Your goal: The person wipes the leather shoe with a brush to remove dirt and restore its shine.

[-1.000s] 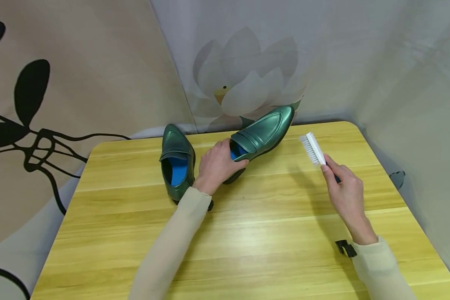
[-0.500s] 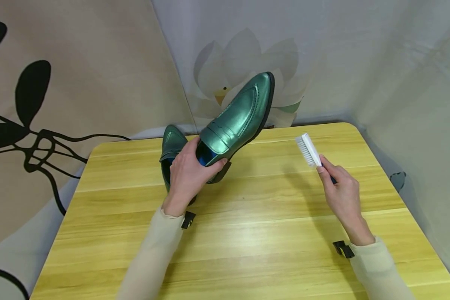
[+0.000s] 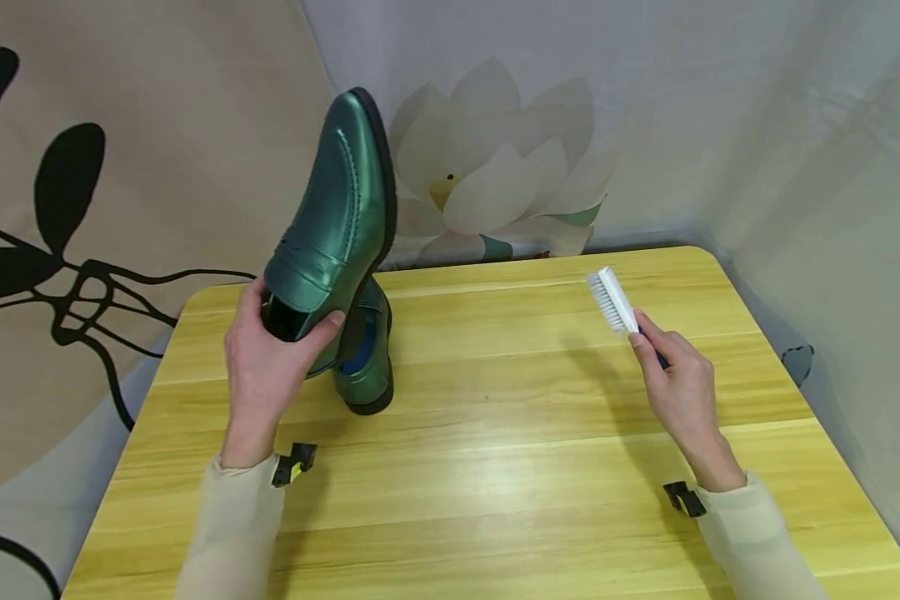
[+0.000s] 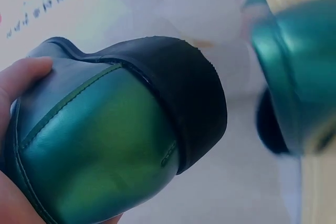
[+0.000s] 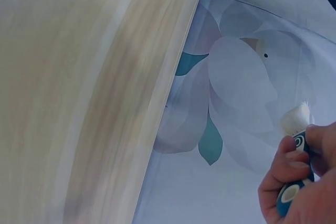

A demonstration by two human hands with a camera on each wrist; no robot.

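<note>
My left hand (image 3: 266, 367) grips a metallic green loafer (image 3: 322, 217) by its heel end, thumb on the near side and fingers at the opening. The loafer is raised, toe pointing up. In the left wrist view its green heel counter (image 4: 100, 145) and black heel (image 4: 194, 93) fill the middle. The other green loafer (image 3: 371, 387) stands on the table behind it, partly hidden, its blue insole just showing. On the right, my right hand (image 3: 678, 383) holds a white-headed brush (image 3: 613, 300) by its dark blue handle (image 5: 298, 190), bristles facing left, above the table.
The wooden table (image 3: 495, 467) has rounded far corners. Right behind it hangs a pale curtain (image 3: 720, 125) printed with a large flower and dark leaves. Black bands (image 3: 294, 465) sit at both wrists, by the cream sleeves.
My left hand has lifted the loafer off the table and carried it left, tipping its toe upward, across the standing shoe. My right hand with the brush has shifted slightly left.
</note>
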